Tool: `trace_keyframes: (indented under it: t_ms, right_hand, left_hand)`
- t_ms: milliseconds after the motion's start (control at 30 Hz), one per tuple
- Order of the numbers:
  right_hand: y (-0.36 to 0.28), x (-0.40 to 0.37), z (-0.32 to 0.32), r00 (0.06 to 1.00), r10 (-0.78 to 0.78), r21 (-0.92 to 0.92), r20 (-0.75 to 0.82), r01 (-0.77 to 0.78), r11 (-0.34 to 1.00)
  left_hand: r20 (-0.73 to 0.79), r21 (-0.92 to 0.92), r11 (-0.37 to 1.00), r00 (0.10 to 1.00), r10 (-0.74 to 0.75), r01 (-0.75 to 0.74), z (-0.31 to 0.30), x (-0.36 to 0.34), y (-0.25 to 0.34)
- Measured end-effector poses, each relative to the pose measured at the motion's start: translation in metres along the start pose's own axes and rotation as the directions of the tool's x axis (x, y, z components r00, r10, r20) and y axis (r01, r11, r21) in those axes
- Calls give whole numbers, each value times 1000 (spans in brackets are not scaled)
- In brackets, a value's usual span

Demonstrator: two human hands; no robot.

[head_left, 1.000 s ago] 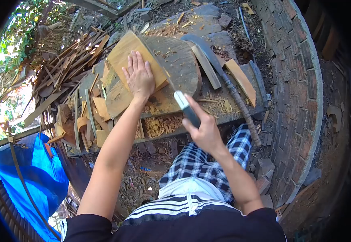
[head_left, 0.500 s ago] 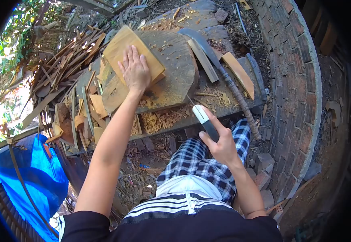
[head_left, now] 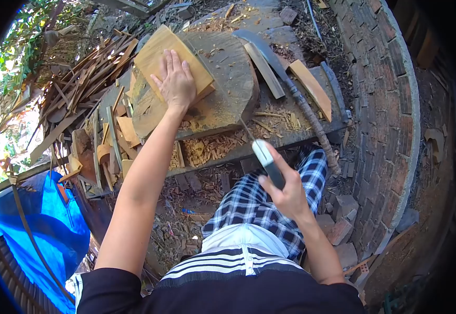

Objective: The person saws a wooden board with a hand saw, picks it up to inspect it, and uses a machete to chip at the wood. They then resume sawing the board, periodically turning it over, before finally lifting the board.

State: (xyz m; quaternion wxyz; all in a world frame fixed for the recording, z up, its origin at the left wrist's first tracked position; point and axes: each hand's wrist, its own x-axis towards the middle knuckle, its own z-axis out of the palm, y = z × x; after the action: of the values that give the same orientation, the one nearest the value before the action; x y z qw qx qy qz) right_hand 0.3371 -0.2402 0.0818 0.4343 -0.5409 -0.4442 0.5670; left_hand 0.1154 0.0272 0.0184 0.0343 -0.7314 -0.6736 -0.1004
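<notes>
My left hand (head_left: 174, 86) lies flat on a square light-wood board (head_left: 157, 47), fingers stretched out, pressing it on a broad wooden stump (head_left: 228, 78). Another piece of wood shows slightly under the board's right corner. In my right hand (head_left: 286, 191) is a handsaw (head_left: 263, 153) with a pale and dark green handle. Its thin blade, seen nearly edge-on, points up and left towards the board. Sawdust is scattered over the stump around the board.
Right of the stump lie a long curved blade with a wrapped handle (head_left: 312, 118) and two wood strips, one pale (head_left: 312, 86). A brick wall (head_left: 380, 131) curves along the right. Wood scraps (head_left: 81, 78) pile up at left, above a blue tarp (head_left: 34, 225).
My right hand and the saw have shifted slightly down and right, away from the board. My left hand stays flat on the board, which has barely moved.
</notes>
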Motion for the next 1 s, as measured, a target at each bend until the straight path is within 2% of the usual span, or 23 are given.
trace_keyframes:
  t_ms: [67, 133, 200, 267, 333, 400, 433, 467, 533, 633, 667, 733, 800, 833, 867, 933, 1000]
  right_hand:
    - [-1, 22, 7, 999, -41, -24, -9, 40, 999]
    - [-8, 45, 12, 999, 25, 39, 25, -26, 999]
    - [-9, 35, 15, 1000, -6, 48, -4, 6, 999]
    - [-1, 3, 13, 999, -36, -54, -39, 34, 998]
    - [-6, -8, 7, 999, -10, -84, -38, 7, 996]
    - [-11, 1, -3, 1000, 28, -75, 6, -27, 997]
    - [-7, 20, 4, 988, -149, -112, -41, 143, 983]
    - [-9, 31, 2, 1000, -20, -57, 20, 21, 998]
    - [-6, 46, 12, 1000, -16, -37, -16, 16, 999]
    - [1, 7, 17, 999, -29, 21, -35, 29, 999]
    - [0, -10, 14, 999, 3, -11, -45, -3, 1000]
    - [-5, -21, 10, 993, 114, 65, -6, -113, 991]
    - [4, -2, 16, 997, -58, -31, -55, 56, 998]
    - [1, 13, 18, 1000, 19, 25, -14, -18, 1000]
    - [-1, 28, 22, 999, -21, -18, -40, 21, 1000]
    - [-4, 31, 24, 999, 6, 30, -34, -5, 1000]
    - [15, -1, 24, 986, -138, -33, -88, 136, 990]
  left_hand:
    - [-9, -8, 1000, 1000, 9, -9, 0, 1, 2]
    - [-12, -20, 1000, 1000, -8, 8, 1, 0, 2]
    - [-6, -9, 1000, 1000, -21, 21, 1, 0, 4]
    - [-6, 6, 999, 999, -37, 37, 1, 4, 2]
    - [-28, 2, 998, 998, 60, -60, 3, 0, -1]
    - [-24, 2, 999, 998, 55, -55, 3, -1, -2]
    - [-26, 4, 999, 998, 52, -52, 3, 0, -1]
    - [-28, 0, 998, 998, 55, -55, 3, -1, 0]
    - [-6, 40, 999, 1000, 16, -15, 1, 0, 2]
    - [10, 31, 999, 1000, 9, -9, -2, -1, 3]
    - [10, 32, 999, 1000, 6, -6, -3, 1, 3]
    - [-14, 10, 1000, 1000, 28, -28, -1, 0, 2]
    - [-10, 28, 1000, 1000, 13, -13, 1, -1, 2]
    - [-7, 55, 999, 1000, -1, 1, 2, 1, 2]
    - [-10, 51, 999, 1000, 2, -1, 2, 1, 2]
    - [-10, 43, 999, 1000, -2, 2, 2, 1, 1]
    - [-14, 28, 1000, 1000, 2, -2, 2, 5, 2]
